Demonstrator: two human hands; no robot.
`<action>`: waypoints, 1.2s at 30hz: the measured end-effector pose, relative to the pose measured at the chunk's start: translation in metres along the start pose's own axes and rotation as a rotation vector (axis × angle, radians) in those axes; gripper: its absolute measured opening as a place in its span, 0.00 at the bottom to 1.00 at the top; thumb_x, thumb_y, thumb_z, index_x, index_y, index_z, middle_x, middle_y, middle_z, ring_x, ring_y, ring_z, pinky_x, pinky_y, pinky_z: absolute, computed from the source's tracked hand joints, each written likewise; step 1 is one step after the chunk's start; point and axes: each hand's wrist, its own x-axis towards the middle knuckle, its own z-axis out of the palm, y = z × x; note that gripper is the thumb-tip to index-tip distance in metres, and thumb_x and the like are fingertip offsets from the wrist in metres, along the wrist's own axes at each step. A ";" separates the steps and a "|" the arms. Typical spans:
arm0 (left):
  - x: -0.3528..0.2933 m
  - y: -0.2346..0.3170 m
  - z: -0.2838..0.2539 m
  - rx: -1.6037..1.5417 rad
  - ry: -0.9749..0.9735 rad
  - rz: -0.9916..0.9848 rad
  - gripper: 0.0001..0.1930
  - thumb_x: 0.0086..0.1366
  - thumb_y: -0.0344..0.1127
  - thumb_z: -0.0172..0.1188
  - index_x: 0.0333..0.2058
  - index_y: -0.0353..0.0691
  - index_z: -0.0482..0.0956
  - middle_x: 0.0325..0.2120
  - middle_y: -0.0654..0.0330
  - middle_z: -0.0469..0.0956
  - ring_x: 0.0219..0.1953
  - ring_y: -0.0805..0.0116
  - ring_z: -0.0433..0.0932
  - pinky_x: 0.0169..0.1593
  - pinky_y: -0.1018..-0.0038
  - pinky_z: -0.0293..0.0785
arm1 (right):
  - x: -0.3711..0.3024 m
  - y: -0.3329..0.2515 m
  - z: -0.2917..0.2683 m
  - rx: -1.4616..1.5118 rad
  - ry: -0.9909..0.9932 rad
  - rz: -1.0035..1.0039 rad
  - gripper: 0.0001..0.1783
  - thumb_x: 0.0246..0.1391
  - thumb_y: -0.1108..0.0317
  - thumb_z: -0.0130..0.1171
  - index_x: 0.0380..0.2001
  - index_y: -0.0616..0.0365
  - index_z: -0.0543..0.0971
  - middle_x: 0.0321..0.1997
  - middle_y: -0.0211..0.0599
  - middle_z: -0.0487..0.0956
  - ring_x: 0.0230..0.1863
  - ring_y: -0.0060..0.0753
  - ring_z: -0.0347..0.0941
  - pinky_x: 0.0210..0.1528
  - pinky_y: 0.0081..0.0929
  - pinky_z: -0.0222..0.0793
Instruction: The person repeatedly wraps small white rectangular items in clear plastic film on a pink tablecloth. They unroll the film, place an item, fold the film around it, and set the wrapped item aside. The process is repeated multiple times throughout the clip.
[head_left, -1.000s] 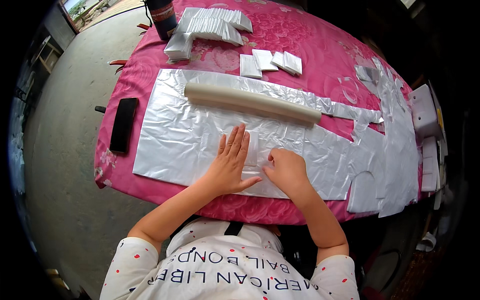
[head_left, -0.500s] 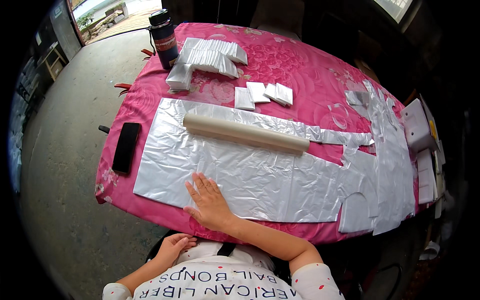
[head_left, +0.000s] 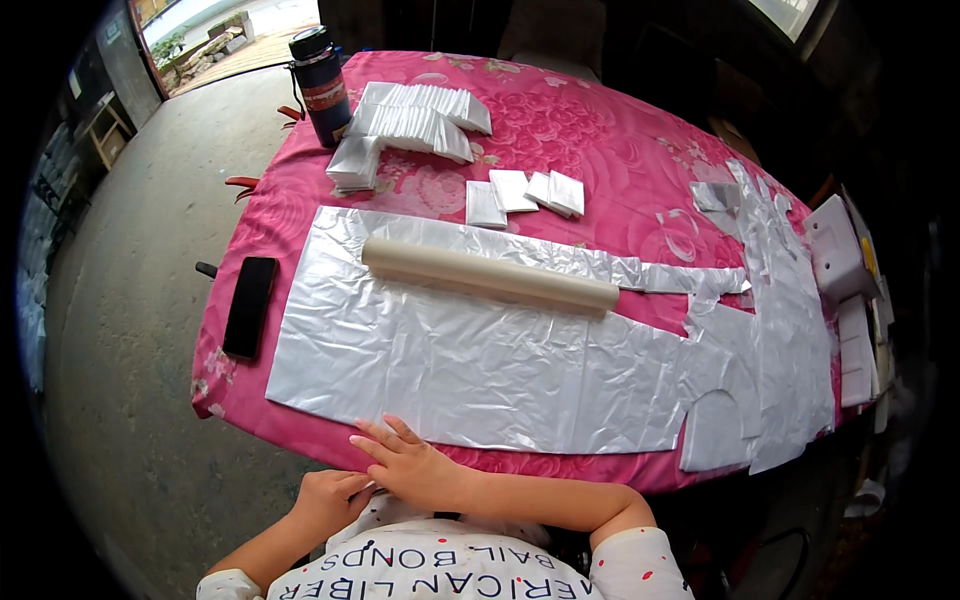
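Observation:
My right hand (head_left: 408, 462) is open over the near edge of the table, its fingers stretched and apart beside the front edge of a stack of silvery-white plastic film sheets (head_left: 480, 370). Against its wrist side, off the table edge in front of my shirt, my left hand (head_left: 332, 498) has its fingers drawn together. Its fingertips are partly hidden by my right hand, so what they pinch, if anything, cannot be made out. A long beige cardboard tube (head_left: 490, 275) lies across the upper part of the film.
A black phone (head_left: 250, 308) lies left of the film. Behind are folded white plastic packets (head_left: 415, 118), several smaller packets (head_left: 510, 188) and a dark flask (head_left: 322, 90). Cut film scraps (head_left: 790, 330) cover the right side, by white boxes (head_left: 838, 248). A pink floral cloth (head_left: 560, 120) covers the table.
My right hand has drawn back from the film toward the table edge. My left hand has moved against it, its fingers closing together. The tube and film have stayed in place.

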 end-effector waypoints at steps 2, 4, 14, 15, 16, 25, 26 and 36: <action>0.010 0.004 -0.002 0.007 0.049 0.069 0.12 0.45 0.32 0.66 0.32 0.39 0.80 0.26 0.55 0.79 0.27 0.60 0.79 0.31 0.71 0.76 | -0.008 0.021 -0.019 0.017 0.032 -0.058 0.09 0.45 0.65 0.57 0.23 0.58 0.70 0.52 0.44 0.69 0.65 0.46 0.52 0.64 0.48 0.44; 0.024 0.016 -0.013 0.038 0.157 0.091 0.16 0.46 0.35 0.67 0.36 0.39 0.78 0.33 0.56 0.79 0.31 0.61 0.79 0.33 0.70 0.76 | -0.012 0.042 -0.047 0.158 0.132 0.002 0.07 0.42 0.71 0.61 0.23 0.57 0.72 0.48 0.36 0.71 0.60 0.44 0.58 0.60 0.44 0.54; 0.037 0.016 -0.005 0.007 0.096 0.162 0.20 0.47 0.35 0.66 0.41 0.38 0.76 0.42 0.56 0.77 0.37 0.60 0.78 0.39 0.70 0.76 | -0.045 0.308 -0.215 0.199 1.074 1.115 0.19 0.48 0.58 0.59 0.37 0.63 0.77 0.32 0.46 0.79 0.32 0.35 0.75 0.39 0.29 0.68; 0.036 0.016 -0.003 -0.001 0.095 0.155 0.20 0.47 0.35 0.66 0.41 0.38 0.76 0.42 0.56 0.77 0.38 0.60 0.78 0.39 0.70 0.76 | -0.042 0.312 -0.218 0.082 0.981 1.203 0.20 0.47 0.58 0.59 0.38 0.63 0.77 0.34 0.47 0.79 0.34 0.38 0.75 0.40 0.32 0.68; 0.035 0.015 -0.002 -0.010 0.094 0.151 0.20 0.47 0.35 0.66 0.41 0.38 0.76 0.42 0.56 0.76 0.38 0.60 0.78 0.39 0.70 0.76 | -0.041 0.315 -0.220 -0.040 0.886 1.287 0.21 0.46 0.57 0.60 0.38 0.62 0.77 0.35 0.49 0.78 0.37 0.41 0.74 0.41 0.34 0.68; 0.044 0.011 -0.003 0.019 0.120 0.199 0.19 0.48 0.34 0.65 0.40 0.37 0.76 0.42 0.55 0.76 0.38 0.60 0.77 0.39 0.70 0.75 | -0.054 0.226 -0.208 -0.418 0.583 0.997 0.26 0.46 0.52 0.60 0.42 0.63 0.76 0.45 0.46 0.74 0.51 0.46 0.66 0.52 0.36 0.62; 0.049 0.011 -0.001 0.009 0.115 0.224 0.19 0.48 0.34 0.64 0.40 0.37 0.76 0.43 0.55 0.76 0.38 0.60 0.77 0.39 0.69 0.75 | -0.069 0.208 -0.204 -0.329 0.502 0.883 0.26 0.47 0.53 0.59 0.42 0.63 0.76 0.44 0.45 0.74 0.50 0.46 0.66 0.53 0.35 0.62; 0.128 0.073 0.055 -0.038 -0.033 0.439 0.34 0.53 0.43 0.62 0.56 0.37 0.61 0.59 0.44 0.54 0.59 0.47 0.57 0.58 0.57 0.58 | -0.145 0.054 -0.136 -0.097 0.178 1.014 0.25 0.49 0.54 0.59 0.44 0.64 0.75 0.42 0.43 0.73 0.44 0.43 0.66 0.46 0.35 0.64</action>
